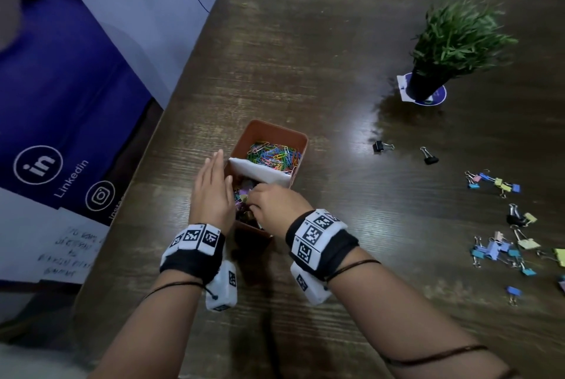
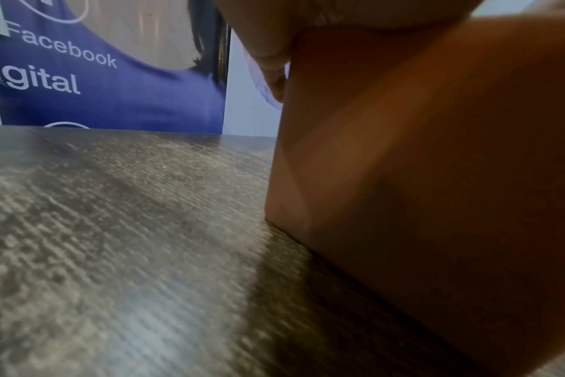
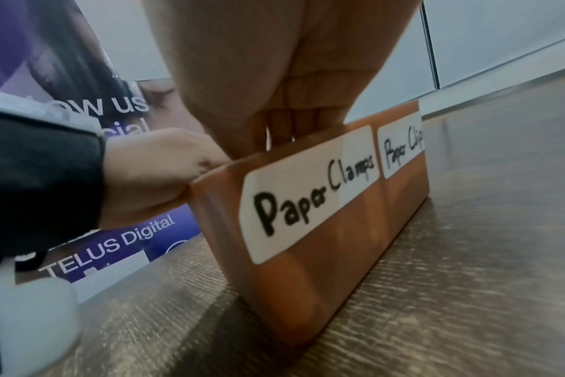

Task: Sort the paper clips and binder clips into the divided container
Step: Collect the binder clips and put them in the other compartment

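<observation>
Orange container [image 1: 241, 137] split by white divider — my left hand [image 1: 211, 192] flat against side, right hand [image 1: 272, 199] fingers curled into near compartment, grip unclear.

**An office desk, by every sign**

We see an office: a dark wood-grain table [image 1: 321, 72] beside a purple and white printed banner [image 1: 61, 88] carrying LinkedIn and Instagram icons and, from the right wrist view, the words "TELUS Digital". A small green artificial plant in a black pot [image 1: 452, 48] stands on the table.
</observation>
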Motion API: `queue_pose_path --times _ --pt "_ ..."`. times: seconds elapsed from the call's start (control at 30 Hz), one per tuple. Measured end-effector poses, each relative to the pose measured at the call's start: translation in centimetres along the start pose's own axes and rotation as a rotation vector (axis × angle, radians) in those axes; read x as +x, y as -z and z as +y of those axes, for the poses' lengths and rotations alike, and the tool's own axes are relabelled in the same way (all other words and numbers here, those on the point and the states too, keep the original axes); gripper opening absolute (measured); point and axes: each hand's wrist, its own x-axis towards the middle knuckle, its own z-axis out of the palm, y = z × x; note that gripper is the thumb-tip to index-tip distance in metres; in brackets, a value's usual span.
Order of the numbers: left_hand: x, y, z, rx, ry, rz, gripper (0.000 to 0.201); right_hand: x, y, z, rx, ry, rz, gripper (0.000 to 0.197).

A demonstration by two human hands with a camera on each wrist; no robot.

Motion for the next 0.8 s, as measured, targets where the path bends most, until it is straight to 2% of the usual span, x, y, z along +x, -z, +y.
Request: queue_pose_path --times 0.1,0.2,0.3,0.47,0.57,0.67,0.8 --pt "0.2 -0.2 -0.4 0.023 0.0 -0.016 0.05 -1.7 0.2 1.5 0.069 0.088 0.226 0.025" --pt "0.1 0.4 0.7 0.058 0.058 -0.004 0.052 -3.6 0.4 3.7 0.169 0.131 0.446 0.018" --pt "0.0 1.2 4.4 0.056 0.016 0.031 0.051 -5.7 1.3 6.8 0.215 0.084 0.548 0.023" --pt "1.3 -1.3 12.9 -0.014 -0.205 0.066 0.047 -10.0 2.9 13.2 0.211 -0.125 0.577 0.022" --pt "2.1 -5.1 18.1 -0.011 -0.342 -0.036 0.046 -12.4 4.1 17.5 0.196 -0.266 0.585 0.023" --pt "3.0 -9.6 22.2 0.066 -0.33 -0.223 0.047 -14.2 5.2 21.9 0.218 -0.458 0.566 0.028" --pt "4.2 -14.3 24.2 0.161 -0.238 -0.363 0.051 -15.1 5.8 26.4 0.25 -0.727 0.449 0.033"
